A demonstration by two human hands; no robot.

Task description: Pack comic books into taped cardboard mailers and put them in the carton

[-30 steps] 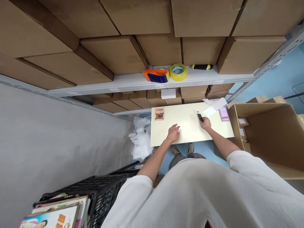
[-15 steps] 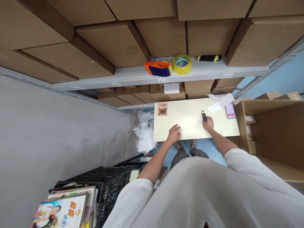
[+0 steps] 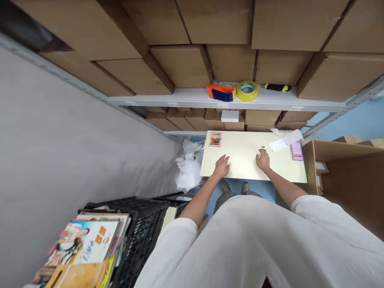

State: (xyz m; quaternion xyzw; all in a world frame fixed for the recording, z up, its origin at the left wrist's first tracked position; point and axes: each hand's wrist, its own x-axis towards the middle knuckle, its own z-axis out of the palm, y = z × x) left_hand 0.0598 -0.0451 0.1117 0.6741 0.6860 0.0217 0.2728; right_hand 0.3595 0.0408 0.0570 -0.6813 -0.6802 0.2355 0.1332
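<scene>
My left hand (image 3: pixel 222 166) is over the near part of the pale tabletop (image 3: pixel 240 156), fingers spread and holding nothing. My right hand (image 3: pixel 263 160) is closed around a black and yellow utility knife (image 3: pixel 263 148); only its front end shows beyond my fingers. To the right of that hand lie white papers (image 3: pixel 278 144) and a small pinkish-purple item (image 3: pixel 297 151), its face blurred. A small pink booklet (image 3: pixel 215 139) with a colourful picture lies at the tabletop's far left corner.
On the shelf (image 3: pixel 186 96) ahead sit an orange tape dispenser (image 3: pixel 222 93), a yellow tape roll (image 3: pixel 247 91) and another utility knife (image 3: pixel 277 87). Cardboard boxes fill the racks. A large open carton (image 3: pixel 345 176) stands right; crumpled white paper (image 3: pixel 189 168) and a black crate (image 3: pixel 144 236) of magazines are left.
The camera view has shifted, showing more of the crate. My right hand now covers most of the utility knife, whose front half showed before. My left hand stays spread over the tabletop.
</scene>
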